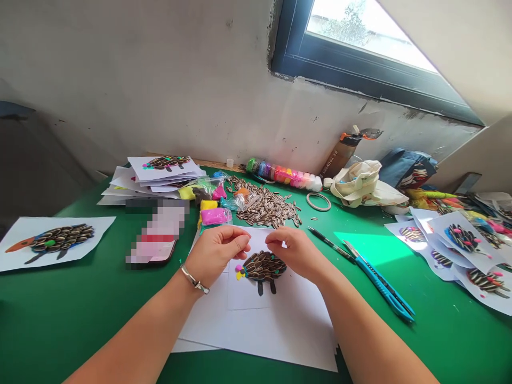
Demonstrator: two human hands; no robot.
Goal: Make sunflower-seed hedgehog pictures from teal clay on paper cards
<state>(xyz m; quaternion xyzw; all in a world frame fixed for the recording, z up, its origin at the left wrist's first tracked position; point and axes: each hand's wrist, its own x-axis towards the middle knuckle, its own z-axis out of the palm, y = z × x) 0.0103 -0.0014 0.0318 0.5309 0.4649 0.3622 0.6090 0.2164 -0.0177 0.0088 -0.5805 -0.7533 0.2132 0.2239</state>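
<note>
The brown sunflower-seed hedgehog picture on white paper (pixel 264 265) lay near the front edge of the green counter (pixel 80 320). Just above it, the left hand (pixel 218 250) and the right hand (pixel 294 250) had their fingers (pixel 245 243) pinched narrow. Whether they held a seed, I could not tell. The step seemed to be seed-laying, and another seed would need a careful, gentle press.

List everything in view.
seed hedgehog picture: one, dark seeds on white, centre
white sheets: few, white, beneath it
sunflower seeds: pile, striped, behind picture
clay packets: several, pink and yellow, left of seeds
clay row: one, multicoloured, by wall
finished pictures: several, seeds on white, left and right edges
phone: one, screen blurred, left of sheets
pen: one, black, right of picture
utility knife: one, blue, beside pen
bottle: one, brown, against wall
table: one, green
left hand: one, bracelet on wrist, at picture's top
right hand: one, bare, at picture's top
</note>
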